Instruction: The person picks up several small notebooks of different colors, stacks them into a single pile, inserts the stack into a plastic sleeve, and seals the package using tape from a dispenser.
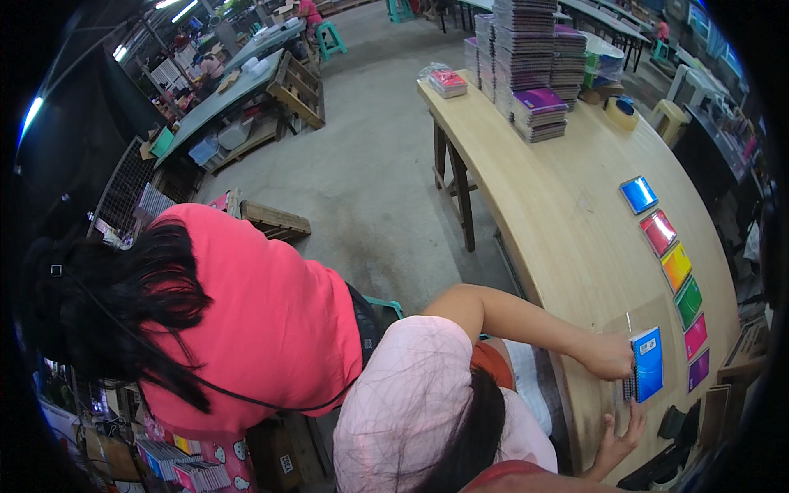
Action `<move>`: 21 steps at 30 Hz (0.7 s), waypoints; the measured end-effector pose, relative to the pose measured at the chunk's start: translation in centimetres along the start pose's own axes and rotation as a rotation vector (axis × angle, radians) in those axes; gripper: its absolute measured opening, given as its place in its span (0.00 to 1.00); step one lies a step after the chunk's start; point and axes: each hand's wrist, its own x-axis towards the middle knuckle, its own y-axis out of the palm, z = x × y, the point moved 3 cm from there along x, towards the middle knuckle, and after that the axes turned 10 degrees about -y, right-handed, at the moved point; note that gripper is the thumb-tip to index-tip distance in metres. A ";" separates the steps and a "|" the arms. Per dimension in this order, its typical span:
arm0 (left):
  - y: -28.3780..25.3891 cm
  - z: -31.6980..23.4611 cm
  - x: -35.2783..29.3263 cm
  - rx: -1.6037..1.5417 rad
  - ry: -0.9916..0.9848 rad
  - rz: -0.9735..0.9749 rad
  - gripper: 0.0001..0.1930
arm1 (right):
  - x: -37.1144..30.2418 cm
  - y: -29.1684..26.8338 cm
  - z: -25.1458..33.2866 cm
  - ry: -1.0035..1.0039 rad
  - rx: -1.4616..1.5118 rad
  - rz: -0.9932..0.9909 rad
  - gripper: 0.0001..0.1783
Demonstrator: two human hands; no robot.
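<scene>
At the table's right side, a blue spiral notebook lies with its coil edge toward me, perhaps with more beneath it. My left hand is closed at the coil edge, its fingers curled against the notebook. Below, my right hand has its fingers apart, fingertips at the notebook's lower corner. Clear plastic film seems to lie by the left hand. Just beyond the notebook runs a curved row of small notebooks: blue, red, yellow, green, pink and purple.
Tall stacks of notebooks stand at the table's far end, with a wrapped red pack and a tape roll nearby. A person in a bright pink shirt sits close on the left. Cardboard boxes border the right edge.
</scene>
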 end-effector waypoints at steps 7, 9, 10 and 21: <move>-1.7 0.1 0.8 -0.124 -0.142 0.152 0.09 | -2.5 0.7 -5.2 0.313 0.125 0.121 0.12; -1.2 0.2 1.0 -0.177 -0.148 0.135 0.08 | -3.0 0.3 -6.1 0.364 0.071 0.133 0.13; -0.1 0.4 1.5 -0.163 -0.177 0.150 0.08 | -3.1 0.1 -5.6 0.378 0.063 0.122 0.13; 1.5 1.3 2.2 -0.182 -0.283 0.174 0.08 | -2.5 3.1 -0.2 0.188 -0.067 0.385 0.25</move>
